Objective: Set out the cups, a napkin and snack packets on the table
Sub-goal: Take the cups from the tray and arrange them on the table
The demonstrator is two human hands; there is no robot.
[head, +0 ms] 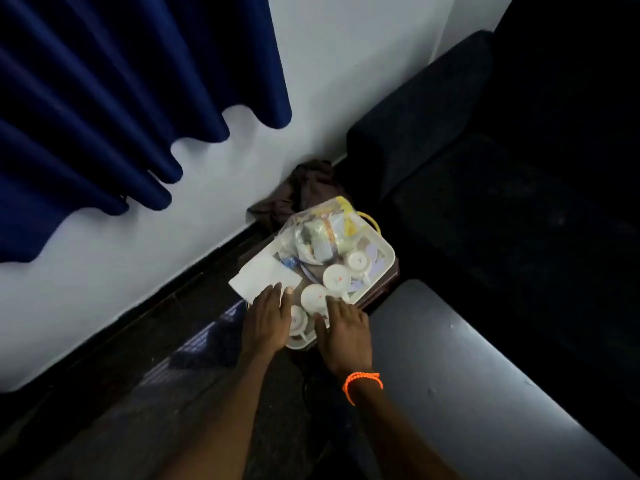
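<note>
Dim floor tray — left grip pinches napkin; right grip spread beside cup.

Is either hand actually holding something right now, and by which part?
The left hand pinches the white napkin by its near edge. The right hand rests by a cup, gripping nothing visible.

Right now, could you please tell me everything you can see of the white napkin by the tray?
The napkin is a flat white sheet, paper or cloth by its look, roughly rectangular and lying at an angle to the tray. It rests on the tray's left rim and overhangs it. The left hand lies over its near corner, fingertips on the sheet. Its right edge lies beside the clear snack bag and a white cup; contact with either cannot be told.
</note>
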